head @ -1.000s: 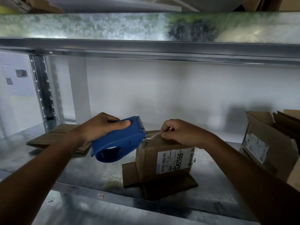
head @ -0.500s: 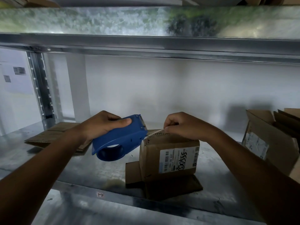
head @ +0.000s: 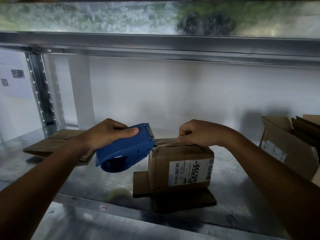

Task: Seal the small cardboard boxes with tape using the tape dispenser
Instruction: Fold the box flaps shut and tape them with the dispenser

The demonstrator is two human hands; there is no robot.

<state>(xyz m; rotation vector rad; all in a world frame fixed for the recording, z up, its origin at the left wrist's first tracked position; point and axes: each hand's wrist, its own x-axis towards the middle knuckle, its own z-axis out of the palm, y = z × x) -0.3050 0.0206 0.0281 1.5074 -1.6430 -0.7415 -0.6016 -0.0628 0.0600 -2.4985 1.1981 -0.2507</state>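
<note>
A small cardboard box (head: 180, 172) with a white barcode label stands on the metal shelf, its lower flaps spread out beneath it. My left hand (head: 103, 135) grips a blue tape dispenser (head: 124, 149) just left of the box's top edge, its toothed blade pointing at the box. A short strip of clear tape (head: 166, 144) runs from the dispenser across the box top. My right hand (head: 199, 132) pinches the tape's free end and rests on the top of the box.
Flattened cardboard (head: 52, 144) lies at the back left of the metal shelf (head: 86, 184). Larger open boxes (head: 287, 146) stand at the right edge. Another shelf (head: 155, 42) hangs low overhead, and a white wall closes the back.
The tape strip has stretched a little further across the box top under my right hand. The dispenser stays beside the box's left edge.
</note>
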